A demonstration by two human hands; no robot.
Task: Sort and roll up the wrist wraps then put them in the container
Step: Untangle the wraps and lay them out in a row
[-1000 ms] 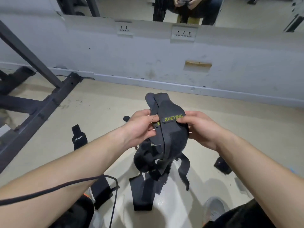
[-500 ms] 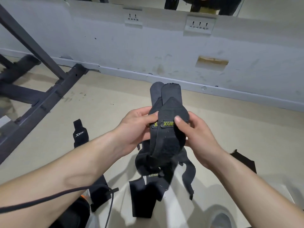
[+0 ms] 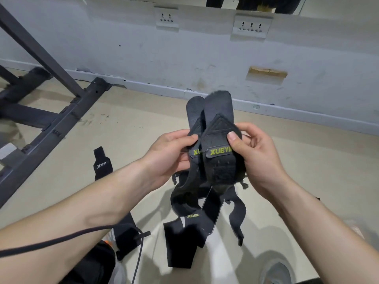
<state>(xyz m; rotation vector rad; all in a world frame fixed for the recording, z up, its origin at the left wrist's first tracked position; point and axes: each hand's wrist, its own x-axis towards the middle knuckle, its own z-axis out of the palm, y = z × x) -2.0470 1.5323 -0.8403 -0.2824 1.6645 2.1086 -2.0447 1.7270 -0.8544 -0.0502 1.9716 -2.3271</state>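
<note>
Both hands hold black wrist wraps (image 3: 217,165): left hand (image 3: 170,154) pinches left strap, right hand (image 3: 256,154) pinches right one; tails dangle below grip.

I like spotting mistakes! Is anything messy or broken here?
Yes. The wraps that the left hand and right hand hold hang in a tangled bunch. A lone wrap lies on the floor. The wall has a broken brown patch.
</note>
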